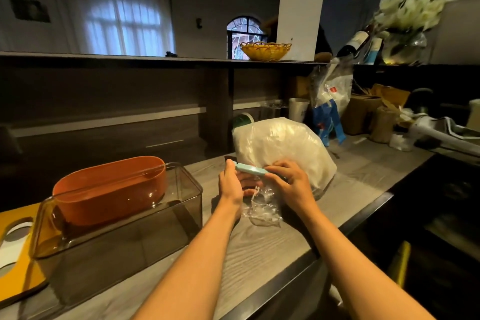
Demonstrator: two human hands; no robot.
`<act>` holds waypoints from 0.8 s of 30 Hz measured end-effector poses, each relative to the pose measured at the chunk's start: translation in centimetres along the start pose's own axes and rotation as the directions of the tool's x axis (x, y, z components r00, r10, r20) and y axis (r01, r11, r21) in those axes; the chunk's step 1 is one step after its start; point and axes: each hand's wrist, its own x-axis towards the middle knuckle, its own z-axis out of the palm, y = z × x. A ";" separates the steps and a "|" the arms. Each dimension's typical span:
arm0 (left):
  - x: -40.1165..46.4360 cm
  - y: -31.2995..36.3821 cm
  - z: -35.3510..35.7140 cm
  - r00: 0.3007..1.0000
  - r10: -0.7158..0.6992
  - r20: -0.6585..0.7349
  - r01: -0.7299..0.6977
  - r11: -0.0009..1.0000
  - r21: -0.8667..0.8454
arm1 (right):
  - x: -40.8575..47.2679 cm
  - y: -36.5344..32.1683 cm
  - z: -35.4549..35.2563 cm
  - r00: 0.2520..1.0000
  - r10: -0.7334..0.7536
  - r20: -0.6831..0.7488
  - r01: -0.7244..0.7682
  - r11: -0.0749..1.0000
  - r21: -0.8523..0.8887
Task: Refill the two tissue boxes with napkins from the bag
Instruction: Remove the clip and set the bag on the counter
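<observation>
Plastic napkin bag (283, 148) behind hands, mint clip (250, 169) pinched

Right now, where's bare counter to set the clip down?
Free: the strip of counter between the clear box and the front edge, under the forearms. Crowded: back right, past the napkin bag, among cartons.

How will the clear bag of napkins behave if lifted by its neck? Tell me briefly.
The bag of napkins looks thin and crinkled, so probably floppy and sagging. Its bulging white fill suggests it is light for its size. The glossy film may slip, though the teal clip at its neck offers a firmer hold.
</observation>
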 end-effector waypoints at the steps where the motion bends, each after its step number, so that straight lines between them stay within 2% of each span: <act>1: 0.2 -0.2 -0.1 1.000 0.001 0.008 -0.001 1.000 0.005 | 0.0 0.1 0.0 1.000 -0.008 -0.006 0.008 1.000 -0.008; 5: 1.0 -0.7 -0.2 0.999 -0.013 0.037 0.012 1.000 0.007 | 0.0 0.2 0.1 0.993 0.088 -0.076 -0.077 0.988 0.131; 8: 1.4 -1.0 -0.3 0.999 -0.020 0.042 0.020 1.000 -0.010 | 0.2 0.8 0.3 0.999 -0.007 -0.053 0.007 1.000 0.010; 10: 1.4 -1.1 -0.2 0.998 -0.040 0.042 0.041 0.999 -0.036 | 0.3 0.7 0.2 0.995 0.064 -0.072 -0.053 0.988 0.145; 12: 1.5 -1.1 -0.1 0.999 -0.039 0.016 0.040 0.998 -0.056 | 0.2 0.3 -0.2 0.974 0.156 -0.162 -0.098 0.943 0.317; 13: 1.5 -1.1 0.0 1.000 -0.022 0.008 0.023 0.999 -0.048 | 0.2 0.2 -0.4 0.959 0.178 -0.221 -0.098 0.939 0.329; 17: 0.9 -1.1 0.7 0.994 0.110 0.007 -0.110 0.994 0.005 | -0.6 -0.1 -1.1 0.888 0.141 -0.439 -0.069 0.982 0.177; 20: 0.4 -1.4 0.5 0.974 0.225 0.031 -0.227 0.968 0.104 | -1.6 -0.9 -1.7 0.810 0.150 -0.566 -0.063 0.983 0.171; 22: 0.2 -1.7 0.3 0.948 0.314 0.060 -0.319 0.912 0.257 | -2.3 -1.5 -2.2 0.771 0.192 -0.607 -0.097 0.978 0.186; 24: -0.3 -1.7 0.6 0.897 0.435 0.080 -0.426 0.801 0.420 | -3.2 -1.9 -2.6 0.764 0.220 -0.606 -0.134 0.974 0.185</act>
